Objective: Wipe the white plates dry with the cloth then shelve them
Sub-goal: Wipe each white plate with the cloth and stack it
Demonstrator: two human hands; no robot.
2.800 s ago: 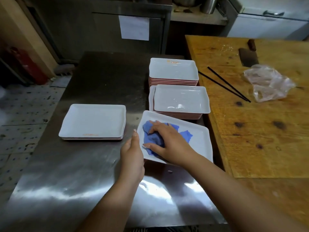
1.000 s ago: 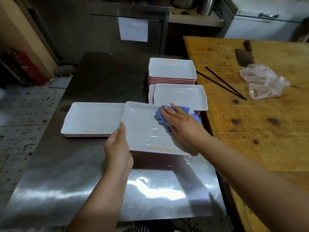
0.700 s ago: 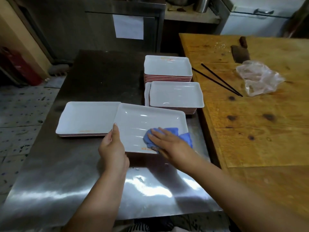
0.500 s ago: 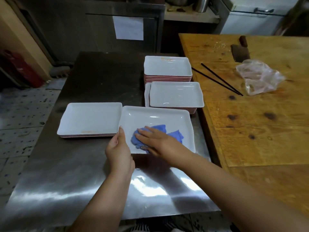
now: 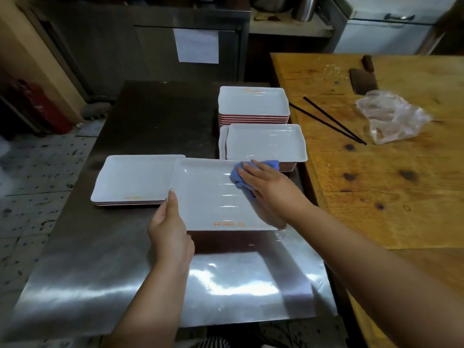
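Plate: left hand fingers grip its edge; right hand flat on cloth.

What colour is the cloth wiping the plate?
Blue. The cloth under the right hand shows best in the head view.

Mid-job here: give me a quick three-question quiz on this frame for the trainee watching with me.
1. True or false: the right hand presses the blue cloth onto the held plate.
2. What does the left hand grip? A) the cleaver B) the held plate's near-left edge C) the chopsticks
3. Fill in: the plastic bag lies on the ______ table.

Key
1. True.
2. B.
3. Wooden; the plate stacks stand on the steel table.
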